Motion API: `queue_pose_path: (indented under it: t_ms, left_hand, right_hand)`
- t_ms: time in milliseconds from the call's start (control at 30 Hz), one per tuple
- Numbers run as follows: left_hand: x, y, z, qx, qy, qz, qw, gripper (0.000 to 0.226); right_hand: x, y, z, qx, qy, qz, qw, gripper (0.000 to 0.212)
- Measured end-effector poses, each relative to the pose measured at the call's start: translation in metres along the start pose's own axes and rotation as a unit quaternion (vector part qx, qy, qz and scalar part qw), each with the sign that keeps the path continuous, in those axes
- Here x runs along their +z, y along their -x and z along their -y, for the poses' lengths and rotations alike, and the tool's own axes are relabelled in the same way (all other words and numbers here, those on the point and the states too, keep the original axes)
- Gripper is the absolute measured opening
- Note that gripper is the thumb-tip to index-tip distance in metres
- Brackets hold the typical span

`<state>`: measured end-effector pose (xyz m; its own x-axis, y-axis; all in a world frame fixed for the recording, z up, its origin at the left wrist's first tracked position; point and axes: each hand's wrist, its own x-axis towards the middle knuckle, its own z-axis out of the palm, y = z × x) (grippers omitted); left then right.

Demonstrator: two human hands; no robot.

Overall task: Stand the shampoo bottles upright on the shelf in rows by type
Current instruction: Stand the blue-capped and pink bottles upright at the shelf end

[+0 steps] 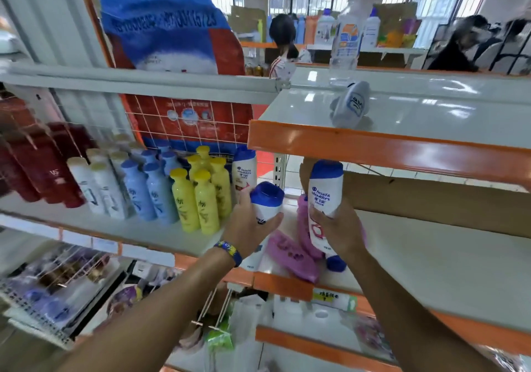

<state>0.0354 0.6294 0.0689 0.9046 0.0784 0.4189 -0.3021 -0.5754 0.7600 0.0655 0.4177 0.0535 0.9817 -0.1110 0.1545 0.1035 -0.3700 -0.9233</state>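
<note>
Yellow bottles and blue bottles already stood in rows on the shelf — the left grip clasped a white bottle, the right grip a taller white bottle, neither placed; pink bottles lay flat beneath

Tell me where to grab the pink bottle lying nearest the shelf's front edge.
Probably grip the pink bottle across its middle, coming from above and the front: it lies flat and slantwise on the shelf, broad side up, near the edge.
</note>
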Motion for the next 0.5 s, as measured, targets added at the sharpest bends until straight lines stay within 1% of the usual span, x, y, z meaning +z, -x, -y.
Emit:
queue_pose_path:
  t_ms: [67,133,267,400,500]
  left_hand:
    - [-0.012,0.001,0.011,-0.012,0.017,0.002,1.0,0.071]
    - [-0.023,0.001,0.021,-0.022,0.043,0.009,0.999,0.07]
    - [-0.036,0.0,0.044,-0.034,0.075,-0.004,0.997,0.069]
    - [-0.042,-0.004,0.061,-0.066,0.098,-0.027,0.993,0.068]
    - [-0.043,-0.007,0.075,-0.076,0.116,-0.038,0.99,0.071]
  right_hand:
    - [0.013,0.002,0.005,-0.002,-0.002,-0.005,1.0,0.053]
    - [0.025,0.006,0.013,-0.007,-0.007,-0.008,1.0,0.052]
    - [0.046,0.014,0.024,-0.013,-0.01,-0.007,1.0,0.046]
    - [0.063,0.024,0.032,-0.013,-0.031,-0.01,0.999,0.041]
    - [0.073,0.029,0.033,-0.024,-0.053,0.002,0.998,0.032]
